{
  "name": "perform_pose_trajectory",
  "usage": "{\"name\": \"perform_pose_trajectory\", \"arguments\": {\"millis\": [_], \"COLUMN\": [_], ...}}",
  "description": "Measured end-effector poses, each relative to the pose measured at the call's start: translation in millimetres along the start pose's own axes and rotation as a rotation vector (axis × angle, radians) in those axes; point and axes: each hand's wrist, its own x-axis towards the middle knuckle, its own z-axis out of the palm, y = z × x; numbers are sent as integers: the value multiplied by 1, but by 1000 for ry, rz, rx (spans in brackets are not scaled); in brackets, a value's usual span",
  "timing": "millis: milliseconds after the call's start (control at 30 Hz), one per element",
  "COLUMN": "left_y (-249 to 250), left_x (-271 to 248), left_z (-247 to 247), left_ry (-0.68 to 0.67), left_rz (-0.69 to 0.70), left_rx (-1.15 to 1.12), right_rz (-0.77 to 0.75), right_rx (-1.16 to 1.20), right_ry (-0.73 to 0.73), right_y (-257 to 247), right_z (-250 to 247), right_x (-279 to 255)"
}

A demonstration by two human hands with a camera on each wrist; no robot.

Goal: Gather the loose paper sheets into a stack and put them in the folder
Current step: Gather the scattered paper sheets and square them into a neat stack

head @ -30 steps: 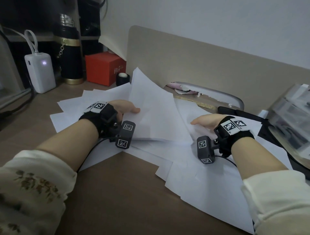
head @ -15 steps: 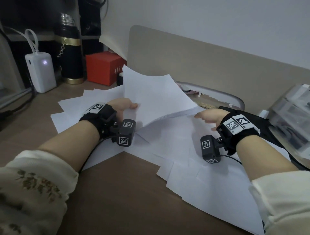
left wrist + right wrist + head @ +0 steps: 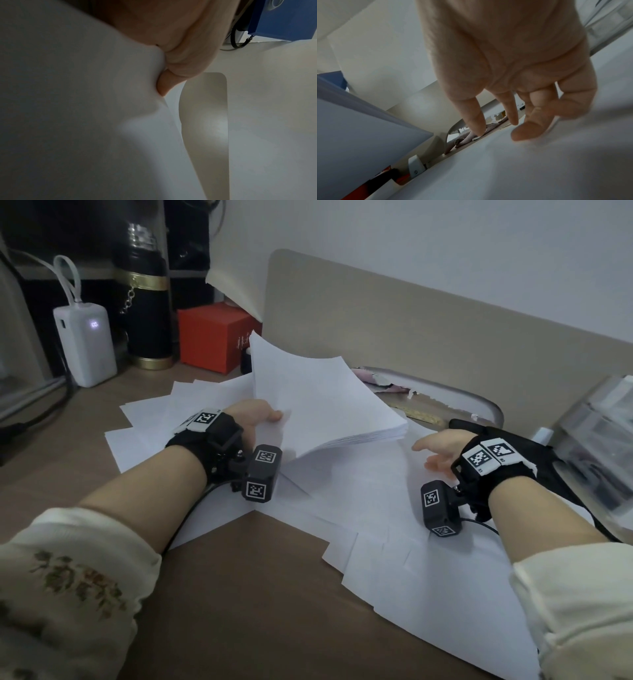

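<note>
My left hand (image 3: 263, 419) grips the near left edge of a thick stack of white sheets (image 3: 322, 402), held tilted above the desk. In the left wrist view the thumb (image 3: 164, 83) pinches into the paper (image 3: 68, 108). My right hand (image 3: 433, 451) hovers open just right of the stack. In the right wrist view its loosely spread fingertips (image 3: 479, 129) are at a loose sheet (image 3: 522, 169), with the stack (image 3: 359, 128) to the left. Several loose sheets (image 3: 394, 525) lie fanned over the brown desk. A flat black folder (image 3: 534, 446) lies partly hidden under the right wrist.
Behind the papers stand a white power bank (image 3: 85, 344), a black flask (image 3: 147, 302) and a red box (image 3: 215, 337). A beige divider panel (image 3: 411, 320) closes the back. A grey tray with scraps (image 3: 445, 398) and a clear plastic organiser (image 3: 599, 433) sit at right.
The left hand has raised and turned the stack, squaring it. The right hand came off the stack's right corner and drew slightly back to the right.
</note>
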Motion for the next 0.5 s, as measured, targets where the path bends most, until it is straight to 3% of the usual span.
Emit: {"name": "perform_pose_trajectory", "arguments": {"millis": [133, 233, 400, 500], "left_y": [0, -1, -2, -2], "left_x": [-1, -5, -10, -4], "left_z": [1, 3, 3, 2], "left_ry": [13, 4, -3, 0], "left_rz": [5, 1, -12, -16], "left_rx": [8, -3, -28, -53], "right_rz": [54, 21, 20, -8], "right_rx": [-214, -382, -432, -321], "right_ry": [-102, -36, -94, -131], "right_y": [-5, -10, -18, -16], "right_z": [3, 1, 4, 4], "right_x": [-4, -10, -9, -8]}}
